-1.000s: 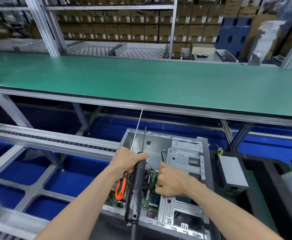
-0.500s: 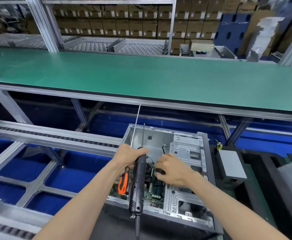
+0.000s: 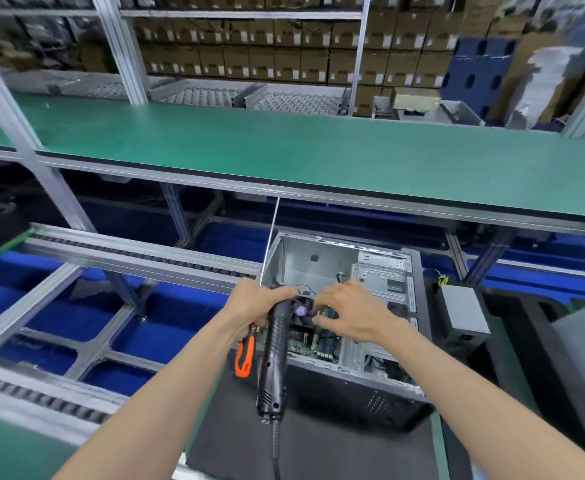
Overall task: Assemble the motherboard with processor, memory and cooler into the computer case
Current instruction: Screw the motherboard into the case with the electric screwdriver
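Already sitting inside the open computer case (image 3: pixel 346 306) on the worktop (image 3: pixel 319 455): motherboard (image 3: pixel 310 342), stiff but fragile, handling by edges only. Right hand (image 3: pixel 348 315) hovering over it, fingers loosely curled, holding nothing visible. Left hand (image 3: pixel 261 301) gripping electric screwdriver (image 3: pixel 273 362) plus orange-handled screwdriver (image 3: pixel 244 358). Hiding cooler, memory and screw holes.

The setting is a factory assembly line for computers, with a storage area behind it. A long green work surface (image 3: pixel 319 157) runs across the station on aluminium framing (image 3: pixel 118 46). Roller conveyor tracks (image 3: pixel 138 259) run below it on the left, over blue flooring. An open computer case (image 3: pixel 381 271) lies on a dark mat (image 3: pixel 319 445) at the near station. Stacked cardboard boxes (image 3: pixel 249 57) fill the racks at the rear, beside blue pallets (image 3: pixel 474 71).
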`<state>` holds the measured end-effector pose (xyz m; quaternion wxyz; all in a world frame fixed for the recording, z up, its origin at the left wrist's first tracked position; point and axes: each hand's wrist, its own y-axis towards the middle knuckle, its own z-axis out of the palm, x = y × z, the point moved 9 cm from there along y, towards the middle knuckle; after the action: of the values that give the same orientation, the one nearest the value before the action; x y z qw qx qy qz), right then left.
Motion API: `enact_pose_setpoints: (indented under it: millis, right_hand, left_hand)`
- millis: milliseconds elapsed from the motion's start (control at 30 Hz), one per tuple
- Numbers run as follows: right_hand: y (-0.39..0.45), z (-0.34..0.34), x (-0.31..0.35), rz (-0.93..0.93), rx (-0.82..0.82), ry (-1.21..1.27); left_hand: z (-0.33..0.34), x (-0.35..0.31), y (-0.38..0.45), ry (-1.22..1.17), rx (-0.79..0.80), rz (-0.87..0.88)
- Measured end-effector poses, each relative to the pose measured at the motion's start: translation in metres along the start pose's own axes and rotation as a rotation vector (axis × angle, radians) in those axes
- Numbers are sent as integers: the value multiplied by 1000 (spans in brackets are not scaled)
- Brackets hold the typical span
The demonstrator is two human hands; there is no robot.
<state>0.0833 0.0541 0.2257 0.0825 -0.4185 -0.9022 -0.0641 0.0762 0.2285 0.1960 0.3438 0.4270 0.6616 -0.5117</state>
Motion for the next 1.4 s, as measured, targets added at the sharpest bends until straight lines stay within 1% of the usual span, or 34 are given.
enact_pose_setpoints:
  millis: [67,233,433,567,633,733,833,967,1033,1233,1333,1400]
  right_hand:
    - [-9,2,9,-28,1,9]
    - [-21,10,45,-116,-5,26]
    - [-20,30,118,-266,51,107]
    - [-16,59,177,-381,107,74]
    - [-17,83,211,-439,169,21]
    - [-25,129,260,-493,319,-12]
    - [-32,177,293,-506,469,-76]
    - [-40,231,310,-488,609,-157]
    - [-44,251,312,-479,643,-187]
    - [-40,278,315,-473,622,-291]
    - [-38,285,320,-469,631,-296]
    - [-37,289,321,-465,641,-297]
  left_hand:
    - [-5,8,-14,0,-31,6]
    - [-25,38,-51,7,-126,-41]
    - [-70,86,-100,55,-242,-111]
    - [-114,120,-134,10,-337,-147]
    - [-137,139,-151,-21,-365,-154]
    - [-170,169,-172,-52,-400,-169]
    - [-198,194,-190,-60,-434,-179]
    - [-224,225,-208,-67,-490,-216]
    - [-231,239,-214,-82,-492,-234]
    - [-239,272,-223,-102,-481,-291]
    - [-241,283,-223,-154,-473,-298]
    - [-242,287,-223,-143,-467,-304]
